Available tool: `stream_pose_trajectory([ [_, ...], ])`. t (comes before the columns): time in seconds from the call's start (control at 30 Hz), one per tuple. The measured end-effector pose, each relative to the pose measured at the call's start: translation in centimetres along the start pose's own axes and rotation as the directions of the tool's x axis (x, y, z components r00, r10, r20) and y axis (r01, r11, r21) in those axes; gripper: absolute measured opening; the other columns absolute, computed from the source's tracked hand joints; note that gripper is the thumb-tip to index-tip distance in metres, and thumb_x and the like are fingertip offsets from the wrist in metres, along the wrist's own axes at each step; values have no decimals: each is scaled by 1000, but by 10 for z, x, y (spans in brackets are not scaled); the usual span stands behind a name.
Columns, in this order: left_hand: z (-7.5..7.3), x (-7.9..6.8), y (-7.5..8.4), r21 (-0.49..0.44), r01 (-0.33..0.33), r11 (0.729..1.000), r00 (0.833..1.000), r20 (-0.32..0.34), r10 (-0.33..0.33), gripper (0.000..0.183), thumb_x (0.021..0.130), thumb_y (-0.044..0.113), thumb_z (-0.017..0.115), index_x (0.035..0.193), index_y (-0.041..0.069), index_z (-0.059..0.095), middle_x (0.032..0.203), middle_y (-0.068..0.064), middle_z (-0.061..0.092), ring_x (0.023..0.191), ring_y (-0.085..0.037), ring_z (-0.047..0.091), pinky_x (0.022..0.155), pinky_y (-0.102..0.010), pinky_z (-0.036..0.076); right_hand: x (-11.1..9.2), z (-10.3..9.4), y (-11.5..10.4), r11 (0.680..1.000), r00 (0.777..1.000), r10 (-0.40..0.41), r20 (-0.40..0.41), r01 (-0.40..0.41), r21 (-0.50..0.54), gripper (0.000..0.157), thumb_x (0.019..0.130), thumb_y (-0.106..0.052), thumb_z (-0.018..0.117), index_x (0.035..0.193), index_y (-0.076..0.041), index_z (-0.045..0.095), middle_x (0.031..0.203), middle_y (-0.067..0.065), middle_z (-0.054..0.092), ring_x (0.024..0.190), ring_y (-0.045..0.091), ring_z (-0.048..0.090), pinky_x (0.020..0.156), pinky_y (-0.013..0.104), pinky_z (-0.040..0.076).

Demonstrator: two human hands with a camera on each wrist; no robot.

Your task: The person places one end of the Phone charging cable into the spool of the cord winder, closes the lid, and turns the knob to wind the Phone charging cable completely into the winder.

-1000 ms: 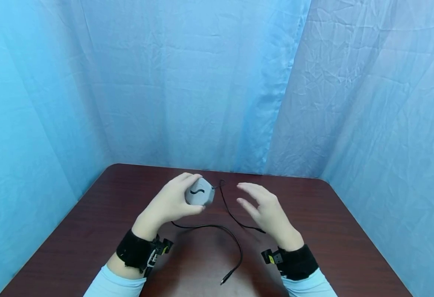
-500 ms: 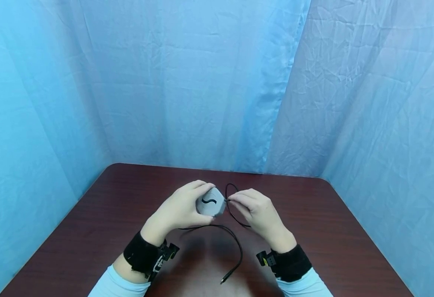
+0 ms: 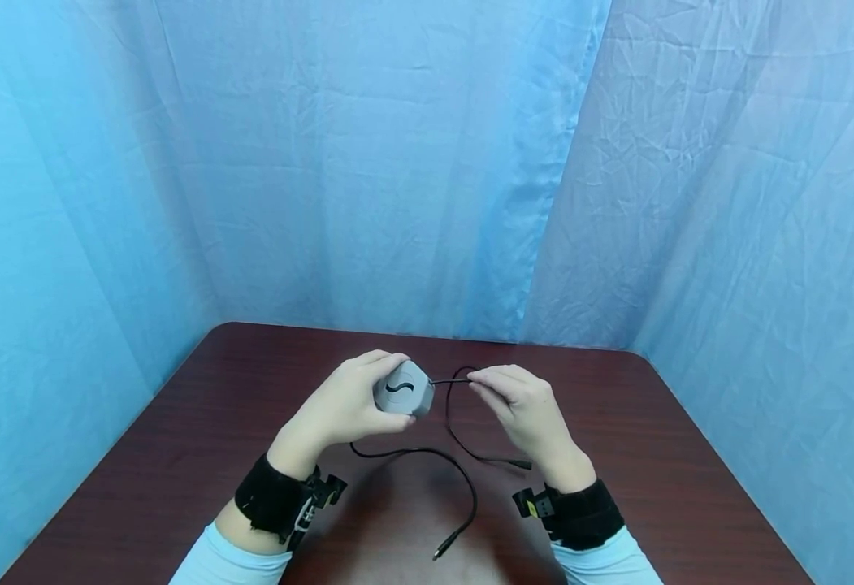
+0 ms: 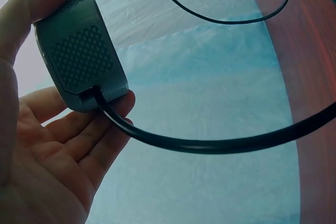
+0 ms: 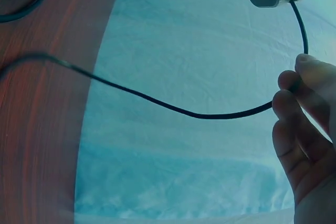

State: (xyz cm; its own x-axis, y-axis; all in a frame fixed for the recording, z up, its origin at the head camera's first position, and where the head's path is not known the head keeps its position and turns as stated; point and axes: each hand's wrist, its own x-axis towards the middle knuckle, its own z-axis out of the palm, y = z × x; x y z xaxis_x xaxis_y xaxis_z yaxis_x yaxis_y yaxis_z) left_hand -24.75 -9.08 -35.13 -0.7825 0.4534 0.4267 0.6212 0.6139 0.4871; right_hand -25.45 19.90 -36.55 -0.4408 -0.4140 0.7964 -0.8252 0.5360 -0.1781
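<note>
My left hand [image 3: 335,406] holds a grey hexagonal cable winder [image 3: 406,401] above the table, thumb on one side and fingers on the other. A dark curved slot marks its top, and its side walls are textured, as the left wrist view shows. Black cable [image 4: 210,146] leaves the winder on two sides. To the right, my right hand [image 3: 531,413] pinches the cable [image 5: 302,27] between thumb and fingertips, a short way from the winder. Between hand and winder this stretch runs nearly straight. Beyond the pinch, the cable loops down toward the table.
A dark reddish-brown table [image 3: 214,422] lies below. One cable plug [image 3: 520,464] is near my right wrist, and another plug [image 3: 447,547] lies by the front. Blue curtains [image 3: 368,179] stand behind and at both sides.
My right hand came in from apart, pinched the cable close to the winder, then moved right, and more cable now shows between them. My left hand shifted right, then slightly back left.
</note>
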Motion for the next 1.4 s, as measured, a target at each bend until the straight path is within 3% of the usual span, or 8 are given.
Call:
stream_pose_trajectory([
  [0.23,-2,1,-5,-19,25,1000,999,-31,-26,70,79,37,83,140,13,58,123,2,61,93,-12,57,70,-29,53,2,-7,4,999,997,32,-66,-29,33,35,84,3,80,118,-6,75,109,6,73,86,19,68,70,27,54],
  [0.37,-2,1,-10,-81,59,995,997,-42,-63,72,79,33,84,141,9,54,121,-1,62,92,-14,59,72,-31,54,1,-10,7,999,995,46,-84,-44,19,37,83,3,80,119,-5,74,112,7,72,95,24,68,79,24,53],
  [0.53,0,1,-18,-126,145,981,988,-37,-150,74,81,38,83,141,10,52,121,-2,62,92,-14,61,74,-33,54,-2,-10,9,999,997,54,-54,-54,-6,38,85,0,80,122,-3,72,119,9,70,111,26,65,94,23,49],
  [0.8,3,1,-28,-145,228,963,973,-8,-231,73,84,43,81,142,9,53,123,-3,63,95,-15,61,79,-36,53,-5,0,7,998,997,63,35,-63,-19,44,87,-6,81,129,-4,68,128,9,66,118,26,60,90,34,51],
  [1.17,11,3,-17,-269,177,947,982,114,-152,62,86,40,79,139,14,60,113,6,66,92,-13,63,77,-36,54,0,26,-4,989,987,-114,110,123,-81,63,80,-11,88,138,-10,63,141,9,58,121,26,58,94,45,50],
  [1.4,16,4,-11,-313,134,940,976,207,-70,46,87,41,78,126,20,67,100,10,68,84,-12,63,70,-35,55,0,34,-9,977,974,-185,129,197,-85,56,80,-8,86,133,-13,67,137,6,62,114,25,59,91,45,50],
])
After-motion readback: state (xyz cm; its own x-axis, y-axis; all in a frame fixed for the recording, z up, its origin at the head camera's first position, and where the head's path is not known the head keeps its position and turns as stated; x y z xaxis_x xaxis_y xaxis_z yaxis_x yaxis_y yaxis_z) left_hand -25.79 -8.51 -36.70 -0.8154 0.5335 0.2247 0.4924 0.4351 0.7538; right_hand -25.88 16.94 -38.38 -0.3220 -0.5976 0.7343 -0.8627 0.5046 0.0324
